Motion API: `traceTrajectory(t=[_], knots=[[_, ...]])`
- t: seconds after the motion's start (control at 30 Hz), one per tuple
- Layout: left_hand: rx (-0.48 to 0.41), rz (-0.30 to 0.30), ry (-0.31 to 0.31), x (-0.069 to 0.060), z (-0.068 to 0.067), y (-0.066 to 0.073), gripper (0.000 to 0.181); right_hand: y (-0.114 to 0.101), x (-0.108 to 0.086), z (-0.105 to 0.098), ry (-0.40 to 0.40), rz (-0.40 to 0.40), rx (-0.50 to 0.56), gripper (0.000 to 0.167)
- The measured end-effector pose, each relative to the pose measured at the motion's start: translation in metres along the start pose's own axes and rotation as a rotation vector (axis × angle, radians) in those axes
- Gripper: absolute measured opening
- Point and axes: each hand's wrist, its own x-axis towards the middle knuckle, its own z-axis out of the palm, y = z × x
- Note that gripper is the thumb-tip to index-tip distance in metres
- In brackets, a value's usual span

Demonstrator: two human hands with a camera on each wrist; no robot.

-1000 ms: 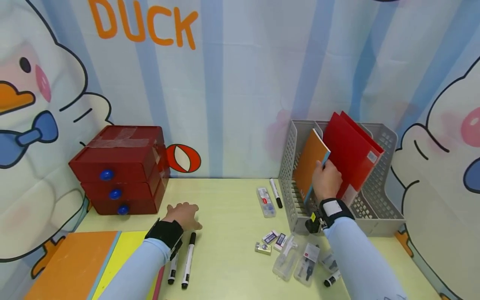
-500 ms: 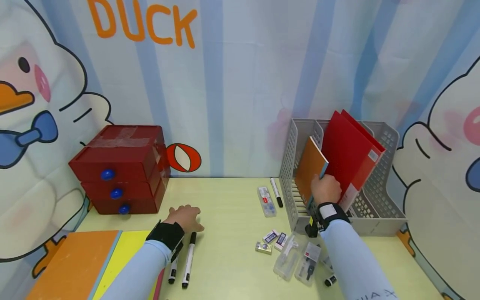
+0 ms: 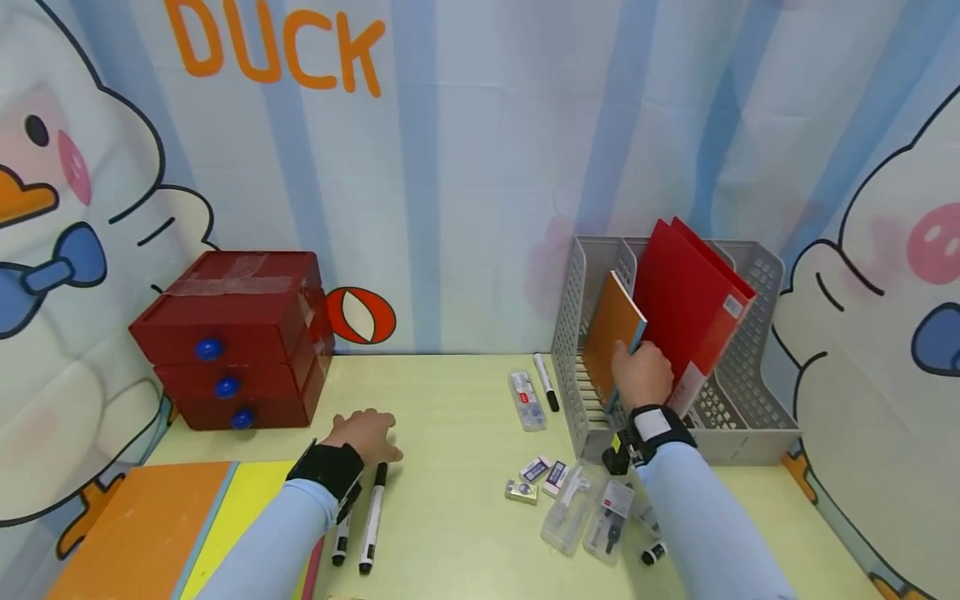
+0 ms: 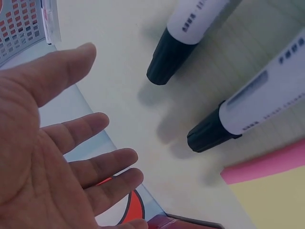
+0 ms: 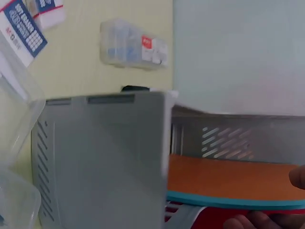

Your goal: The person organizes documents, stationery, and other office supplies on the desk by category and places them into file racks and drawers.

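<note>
My right hand (image 3: 642, 372) grips an orange notebook (image 3: 606, 333) by its teal spine. The notebook leans in the left compartment of a grey file rack (image 3: 742, 446), beside red folders (image 3: 690, 292). In the right wrist view the thumb (image 5: 298, 177) lies on the orange cover's side and the other fingers are beyond the spine, partly cut off. My left hand (image 3: 365, 435) hovers over the table with fingers spread, holding nothing. Two black-capped white markers (image 3: 372, 518) lie just below it; the left wrist view shows that palm (image 4: 28, 162) apart from the marker caps.
A dark red drawer box (image 3: 232, 333) stands back left. Orange (image 3: 142, 533) and yellow notebooks (image 3: 240, 517) lie front left. Before the rack lie erasers (image 3: 535, 469), clear plastic cases (image 3: 567, 510) and a marker (image 3: 653, 553). Another case (image 3: 527, 400) and marker (image 3: 546, 382) lie left of it.
My right hand has lowered the orange notebook a little deeper into the rack's left compartment. My left hand stays nearly still. The head view has shifted slightly.
</note>
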Motion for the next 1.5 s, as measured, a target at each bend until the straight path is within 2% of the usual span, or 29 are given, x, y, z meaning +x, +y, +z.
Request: traceTrajectory(t=[0.1,0.23,0.3,0.43,0.63,0.73,0.83,0.97,1.03,1.27,1.37,1.5], knots=[[0.008,-0.002,0.009,-0.001,-0.001,-0.004,0.057,-0.006,-0.006,-0.004,0.016,-0.006,0.027,0.046],[0.017,-0.007,0.03,-0.003,-0.002,-0.016,0.056,-0.014,-0.019,-0.012,0.027,-0.007,0.058,0.048],[0.022,-0.008,0.035,-0.005,-0.004,-0.026,0.053,-0.018,-0.025,-0.016,0.012,-0.011,0.074,0.051],[0.03,-0.034,0.002,-0.01,-0.008,-0.048,0.049,-0.025,-0.037,-0.018,-0.014,-0.038,0.081,0.057],[0.058,-0.124,-0.046,-0.019,-0.008,-0.085,0.061,-0.034,-0.059,-0.005,-0.072,-0.121,0.099,0.059],[0.098,-0.188,-0.078,-0.027,-0.005,-0.096,0.065,-0.039,-0.072,0.006,-0.099,-0.17,0.097,0.055],[0.135,-0.244,-0.11,-0.036,-0.002,-0.097,0.066,-0.045,-0.087,0.016,-0.127,-0.217,0.058,0.053],[0.136,-0.267,-0.112,-0.041,0.001,-0.091,0.066,-0.052,-0.106,0.028,-0.168,-0.276,-0.002,0.05],[0.125,-0.274,-0.104,-0.037,0.005,-0.09,0.067,-0.054,-0.115,0.033,-0.182,-0.3,-0.02,0.047],[0.091,-0.275,-0.041,-0.007,0.027,-0.092,0.087,-0.05,-0.137,0.051,-0.249,-0.343,-0.059,0.042],[0.064,-0.283,-0.01,-0.001,0.031,-0.084,0.092,-0.046,-0.144,0.059,-0.296,-0.33,-0.065,0.043],[0.054,-0.295,0.02,-0.002,0.03,-0.065,0.096,-0.042,-0.153,0.068,-0.35,-0.33,-0.071,0.042]])
